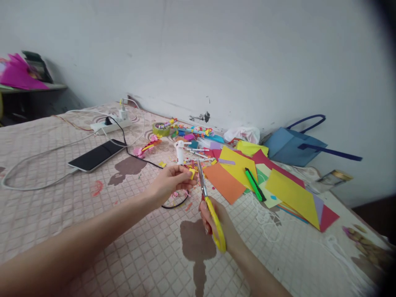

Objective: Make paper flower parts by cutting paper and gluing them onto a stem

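Between the fingertips of my left hand [176,181] is a small piece of yellow paper [192,173]. My right hand [218,216] grips a pair of scissors [213,214] with yellow handles. Their metal blades point away from me and look nearly closed, just right of the yellow piece and apart from it. Behind both hands stands a white glue gun [180,152], with small paper scraps around its base. To the right of the blades lies an orange sheet of paper [225,181], partly beside a yellow sheet [238,165].
A green box cutter [255,185] rests on papers, near white string [262,216]. A blue bag [293,146] stands at the back right. On the left are a tablet-like device [97,155] and a power strip [111,126] with trailing cables. Green tape [161,129] sits near the wall.
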A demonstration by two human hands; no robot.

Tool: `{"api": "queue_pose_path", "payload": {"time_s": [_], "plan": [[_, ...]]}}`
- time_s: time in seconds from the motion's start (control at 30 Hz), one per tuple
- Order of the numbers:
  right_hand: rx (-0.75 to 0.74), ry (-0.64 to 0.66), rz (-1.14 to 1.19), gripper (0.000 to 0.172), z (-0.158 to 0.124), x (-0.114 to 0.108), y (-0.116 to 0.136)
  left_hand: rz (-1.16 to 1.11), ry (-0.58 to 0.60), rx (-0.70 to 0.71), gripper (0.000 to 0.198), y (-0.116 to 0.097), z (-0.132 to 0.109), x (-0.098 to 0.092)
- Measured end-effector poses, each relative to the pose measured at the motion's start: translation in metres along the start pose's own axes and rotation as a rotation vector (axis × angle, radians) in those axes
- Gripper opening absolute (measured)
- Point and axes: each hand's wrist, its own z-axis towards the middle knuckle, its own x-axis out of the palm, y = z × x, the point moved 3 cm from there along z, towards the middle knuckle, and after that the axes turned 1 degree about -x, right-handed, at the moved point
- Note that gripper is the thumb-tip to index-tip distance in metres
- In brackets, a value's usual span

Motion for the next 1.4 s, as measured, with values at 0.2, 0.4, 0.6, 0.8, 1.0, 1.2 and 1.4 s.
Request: {"api": "queue_pose_path", "payload": {"time_s": [0.2, 0.4, 0.6, 0.8, 1.0, 1.2, 1.4], "plan": [[-0.048, -0.007, -0.113, 0.036, 0.0003, 0.0018, -0.0028, -0.021, -0.034, 0.055, 0.022, -0.0017, -0.0003, -0.0008], [-0.062, -0.022, -0.159, 0.031, 0.0006, 0.0027, 0.0001, -0.029, -0.058, 0.102, 0.022, -0.0043, -0.0028, 0.0017], [-0.054, -0.050, -0.197, 0.030, 0.0010, 0.0039, 0.0024, -0.025, -0.097, 0.135, 0.022, -0.0048, -0.0064, 0.0042], [-0.064, -0.054, -0.195, 0.030, 0.0003, 0.0028, -0.0002, -0.021, -0.099, 0.144, 0.024, -0.0017, -0.0053, 0.0023], [-0.071, -0.061, -0.203, 0.026, 0.0004, 0.0018, 0.0022, -0.025, -0.106, 0.141, 0.024, -0.0026, -0.0055, 0.0021], [-0.067, -0.063, -0.231, 0.026, -0.0001, 0.0004, 0.0041, -0.013, -0.104, 0.162, 0.022, -0.0048, -0.0065, 0.0034], [-0.077, -0.084, -0.243, 0.027, 0.0009, 0.0006, 0.0034, -0.010, -0.109, 0.166, 0.022, -0.0067, -0.0083, 0.0047]]}}
